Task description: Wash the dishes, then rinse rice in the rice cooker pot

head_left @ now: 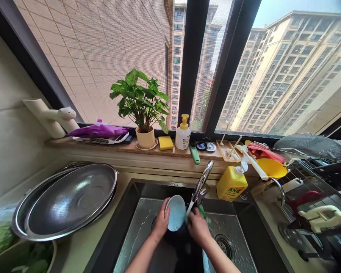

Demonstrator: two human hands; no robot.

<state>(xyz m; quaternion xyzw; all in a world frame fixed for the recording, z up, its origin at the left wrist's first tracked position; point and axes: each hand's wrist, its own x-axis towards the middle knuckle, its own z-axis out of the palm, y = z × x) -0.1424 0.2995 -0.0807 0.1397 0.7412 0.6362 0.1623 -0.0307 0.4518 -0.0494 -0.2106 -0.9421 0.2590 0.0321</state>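
Observation:
My left hand (161,220) grips the rim of a small bowl (176,213), pale blue inside and tilted toward me over the sink. Just right of it, my right hand (198,228) is curled beside the running water (190,208); its fingertips are partly hidden and slightly blurred. A bit of green material (202,212) shows behind that hand, and I cannot tell whether the fingers hold it. The water falls from a chrome faucet (204,178) between the bowl and my right hand. Both hands are above the dark double sink (109,227).
Large metal strainers (74,201) lie on the left counter. A yellow detergent bottle (232,183) stands behind the sink. On the sill are a potted plant (146,138), a yellow sponge (166,143) and a pump bottle (183,136). A dish rack (307,182) fills the right side.

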